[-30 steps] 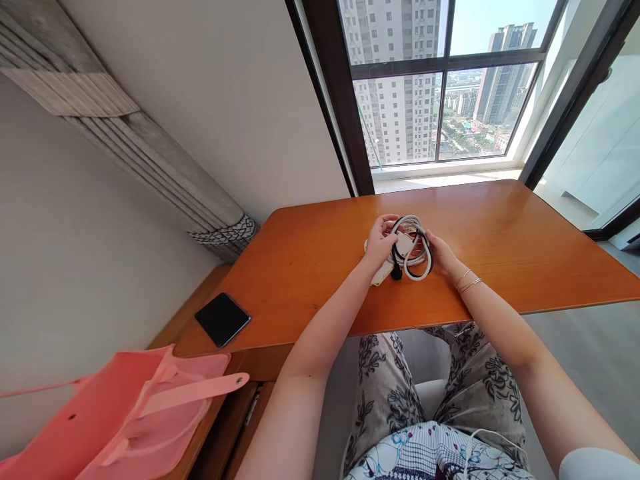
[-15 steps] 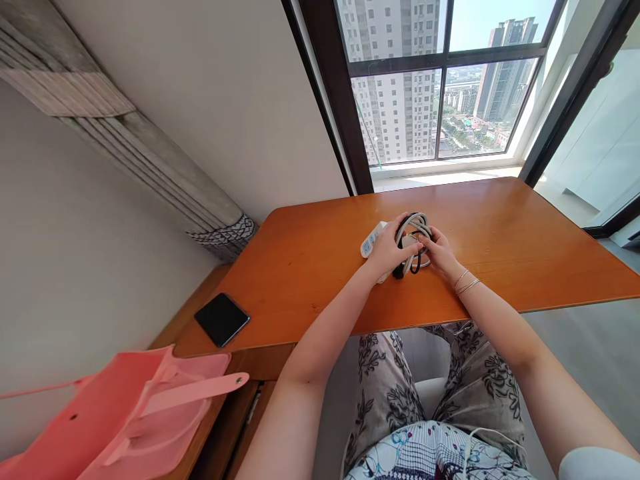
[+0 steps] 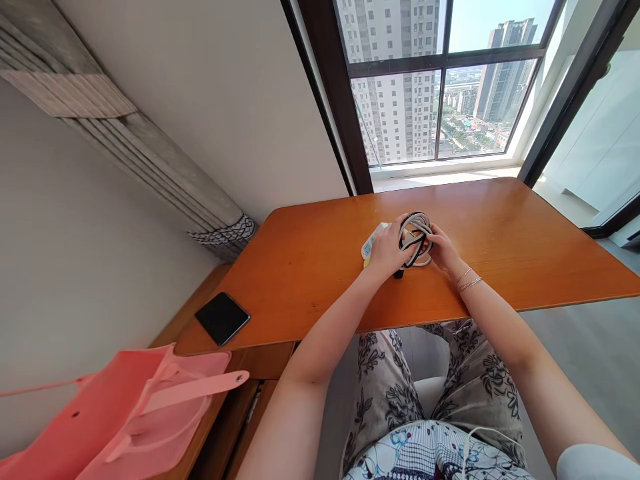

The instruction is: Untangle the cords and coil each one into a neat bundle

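Observation:
A coil of black and white cable [image 3: 418, 223] is held between my two hands over the wooden table. My left hand [image 3: 389, 248] is closed round the coil's left side. On the right side of the coil, my right hand [image 3: 442, 248] grips it with thumb and fingers. A white power strip [image 3: 373, 241] lies under and to the left of my left hand, partly hidden by it. A small black plug-like end [image 3: 399, 274] shows below the coil, near the tabletop.
The orange-brown wooden table [image 3: 525, 247] stretches beneath my hands. A black phone [image 3: 223, 318] lies at its left end. A pink bag [image 3: 150, 407] with its flap open stands at the lower left. A window [image 3: 445, 87] is beyond the far edge.
My hands have shifted the coil slightly, and its loops are turned to show rounder and more open. A bit of yellow now shows beside the power strip.

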Motion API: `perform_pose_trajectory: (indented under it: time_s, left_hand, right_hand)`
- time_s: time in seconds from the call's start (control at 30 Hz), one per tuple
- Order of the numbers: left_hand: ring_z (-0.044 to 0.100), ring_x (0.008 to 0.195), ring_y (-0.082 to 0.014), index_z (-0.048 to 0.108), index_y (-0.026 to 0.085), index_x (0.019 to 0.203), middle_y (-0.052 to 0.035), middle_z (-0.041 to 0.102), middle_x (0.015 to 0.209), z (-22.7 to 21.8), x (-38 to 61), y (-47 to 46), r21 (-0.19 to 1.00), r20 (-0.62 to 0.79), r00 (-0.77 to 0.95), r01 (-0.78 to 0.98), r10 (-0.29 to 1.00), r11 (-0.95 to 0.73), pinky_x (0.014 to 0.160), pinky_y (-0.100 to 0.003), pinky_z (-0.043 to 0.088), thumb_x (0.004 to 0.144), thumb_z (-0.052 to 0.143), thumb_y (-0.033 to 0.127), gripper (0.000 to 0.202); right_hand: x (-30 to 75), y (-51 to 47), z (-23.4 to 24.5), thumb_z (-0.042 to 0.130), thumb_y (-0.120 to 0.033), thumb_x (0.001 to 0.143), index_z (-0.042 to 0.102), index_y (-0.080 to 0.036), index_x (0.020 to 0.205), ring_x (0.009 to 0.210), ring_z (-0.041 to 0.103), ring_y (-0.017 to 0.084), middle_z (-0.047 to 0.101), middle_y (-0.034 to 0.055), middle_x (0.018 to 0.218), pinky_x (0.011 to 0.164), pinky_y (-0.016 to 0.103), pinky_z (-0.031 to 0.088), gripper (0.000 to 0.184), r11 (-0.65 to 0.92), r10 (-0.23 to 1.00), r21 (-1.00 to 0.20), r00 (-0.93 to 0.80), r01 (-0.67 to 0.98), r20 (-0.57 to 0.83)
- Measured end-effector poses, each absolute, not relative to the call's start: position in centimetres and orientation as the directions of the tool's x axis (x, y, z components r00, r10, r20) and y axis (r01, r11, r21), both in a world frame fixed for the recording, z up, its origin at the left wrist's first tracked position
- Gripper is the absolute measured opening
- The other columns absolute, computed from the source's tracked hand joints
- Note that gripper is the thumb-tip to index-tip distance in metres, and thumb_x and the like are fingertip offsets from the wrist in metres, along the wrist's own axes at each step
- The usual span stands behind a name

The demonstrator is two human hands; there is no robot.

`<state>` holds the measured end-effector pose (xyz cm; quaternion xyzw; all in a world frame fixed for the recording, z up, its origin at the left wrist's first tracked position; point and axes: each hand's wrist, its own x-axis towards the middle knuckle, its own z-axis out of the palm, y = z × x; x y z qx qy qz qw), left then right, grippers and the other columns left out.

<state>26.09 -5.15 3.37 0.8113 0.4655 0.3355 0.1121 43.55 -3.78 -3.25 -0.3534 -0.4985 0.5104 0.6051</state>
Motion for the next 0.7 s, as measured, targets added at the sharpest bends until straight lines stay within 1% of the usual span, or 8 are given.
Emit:
perform_pose_trajectory:
  time_s: [0.1, 0.2, 0.27, 0.33, 0.4, 0.5, 0.6, 0.7]
  left_hand:
    - [0.064, 0.102, -0.0289, 0.052, 0.026, 0.142, -0.0057, 0.069, 0.105, 3.2, 25.9, -5.1, 0.511, 0.436, 0.335, 0.672, 0.835, -0.536, 0.089, -0.037, 0.049, 0.077, 0.074, 0.028, 0.069]
    - [0.064, 0.1, -0.0292, 0.055, 0.026, 0.14, -0.0056, 0.069, 0.102, 3.3, 25.8, -5.2, 0.514, 0.423, 0.334, 0.677, 0.842, -0.527, 0.085, -0.036, 0.049, 0.076, 0.075, 0.029, 0.068]
    - [0.064, 0.097, -0.0292, 0.056, 0.026, 0.139, -0.0049, 0.069, 0.096, 3.5, 25.9, -5.4, 0.515, 0.409, 0.334, 0.683, 0.849, -0.518, 0.083, -0.036, 0.049, 0.076, 0.076, 0.029, 0.066]
    - [0.064, 0.095, -0.0285, 0.057, 0.027, 0.139, -0.0036, 0.068, 0.09, 3.8, 25.9, -5.4, 0.526, 0.391, 0.349, 0.675, 0.852, -0.518, 0.082, -0.035, 0.049, 0.076, 0.076, 0.03, 0.066]
    - [0.064, 0.09, -0.0266, 0.057, 0.027, 0.139, -0.0015, 0.066, 0.083, 4.1, 25.8, -5.3, 0.551, 0.359, 0.374, 0.655, 0.855, -0.517, 0.08, -0.034, 0.049, 0.076, 0.075, 0.032, 0.065]
    - [0.064, 0.084, -0.0246, 0.059, 0.027, 0.138, 0.0008, 0.064, 0.078, 4.5, 25.4, -5.1, 0.574, 0.304, 0.413, 0.64, 0.859, -0.511, 0.076, -0.032, 0.049, 0.075, 0.076, 0.034, 0.066]
    - [0.064, 0.083, -0.0245, 0.06, 0.027, 0.137, 0.0009, 0.065, 0.078, 4.6, 25.1, -5.1, 0.586, 0.287, 0.431, 0.627, 0.855, -0.513, 0.077, -0.033, 0.05, 0.074, 0.077, 0.033, 0.066]
    - [0.066, 0.085, -0.0237, 0.062, 0.024, 0.133, -0.0007, 0.07, 0.085, 4.5, 25.0, -5.1, 0.669, 0.271, 0.458, 0.542, 0.847, -0.508, 0.081, -0.034, 0.052, 0.076, 0.076, 0.037, 0.061]
  right_hand:
    - [44.0, -3.5, -3.0, 0.058, -0.063, 0.084, 0.064, -0.022, 0.101, 0.069, 0.06, 0.019, 0.07, 0.0045, 0.089, 0.059, 0.032, 0.052, 0.045, 0.12, 0.987, -0.93, -0.063, -0.348, 0.15]
    - [44.0, -3.5, -2.7, 0.065, -0.066, 0.081, 0.068, -0.022, 0.105, 0.083, 0.068, 0.022, 0.074, 0.0052, 0.1, 0.071, 0.036, 0.058, 0.05, 0.068, 0.989, -0.91, -0.096, -0.41, 0.117]
    - [44.0, -3.7, -2.6, 0.072, -0.068, 0.076, 0.07, -0.022, 0.103, 0.094, 0.07, 0.024, 0.075, 0.0055, 0.106, 0.083, 0.038, 0.059, 0.053, 0.084, 0.986, -0.899, -0.095, -0.429, 0.137]
    - [44.1, -3.8, -2.6, 0.077, -0.069, 0.071, 0.073, -0.022, 0.1, 0.099, 0.07, 0.025, 0.076, 0.0058, 0.107, 0.089, 0.039, 0.058, 0.055, 0.109, 0.986, -0.893, -0.069, -0.437, 0.154]
    - [44.3, -3.9, -2.6, 0.082, -0.069, 0.066, 0.074, -0.021, 0.096, 0.098, 0.07, 0.025, 0.077, 0.0061, 0.104, 0.089, 0.038, 0.058, 0.057, 0.129, 0.984, -0.888, -0.055, -0.441, 0.17]
    - [44.6, -3.9, -2.8, 0.087, -0.065, 0.062, 0.076, -0.02, 0.094, 0.093, 0.071, 0.023, 0.077, 0.0061, 0.097, 0.086, 0.036, 0.058, 0.056, 0.134, 0.976, -0.897, -0.099, -0.422, 0.192]
    - [44.5, -3.9, -2.8, 0.088, -0.064, 0.063, 0.076, -0.021, 0.096, 0.087, 0.07, 0.021, 0.077, 0.0046, 0.095, 0.082, 0.033, 0.058, 0.055, 0.141, 0.975, -0.905, -0.102, -0.401, 0.197]
    - [44.3, -3.9, -2.6, 0.086, -0.066, 0.064, 0.077, -0.022, 0.093, 0.081, 0.069, 0.019, 0.076, 0.0028, 0.092, 0.076, 0.031, 0.058, 0.053, 0.156, 0.977, -0.912, -0.073, -0.38, 0.198]
